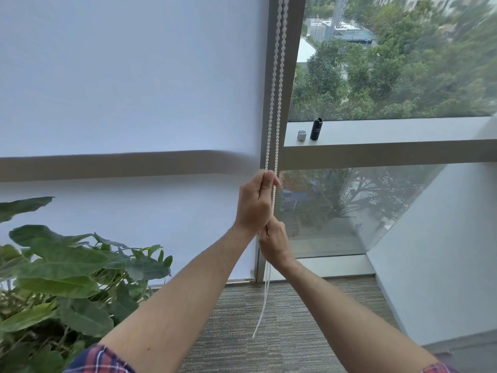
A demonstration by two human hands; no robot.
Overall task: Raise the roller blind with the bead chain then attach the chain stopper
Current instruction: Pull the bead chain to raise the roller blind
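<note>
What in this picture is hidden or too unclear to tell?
All from the head view:
- Top of the roller blind and its mechanism: cut off by the upper edge.
- Which strand of the bead chain each hand grips: hidden inside the left hand and right hand.
- A chain stopper: none recognisable.
- Chain below the hands: motion-blurred.
- Black cylinder and small silver object on the sill: too small to identify.
</note>
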